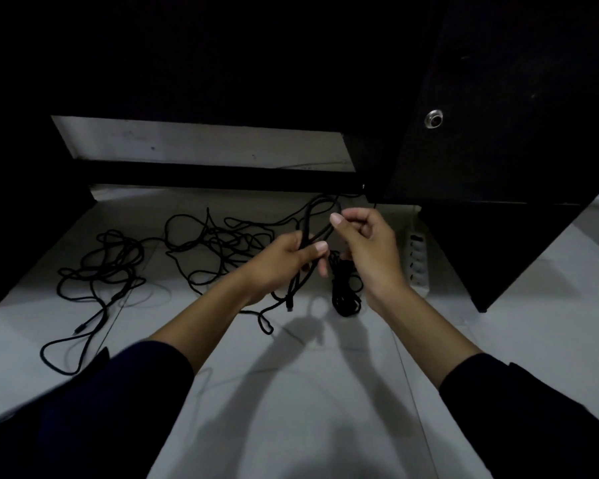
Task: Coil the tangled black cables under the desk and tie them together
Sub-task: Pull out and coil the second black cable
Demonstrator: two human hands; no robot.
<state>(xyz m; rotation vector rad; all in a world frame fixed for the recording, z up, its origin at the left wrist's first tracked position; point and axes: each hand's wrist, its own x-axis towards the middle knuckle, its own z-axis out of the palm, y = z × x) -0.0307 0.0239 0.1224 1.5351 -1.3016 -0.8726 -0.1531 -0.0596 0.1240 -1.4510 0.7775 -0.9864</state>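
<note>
Under desk (498, 98) | left hand (284, 261), right hand (367, 243) grip cable loop (320, 216)

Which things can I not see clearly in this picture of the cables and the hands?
- Head view: where the cable loop runs inside the left hand; the fingers cover it.
- Whether the bundled cable is tied; too dark, partly behind the right hand.
- Power strip: the right wrist hides its near end.
- Desk underside: lost in shadow.
</note>
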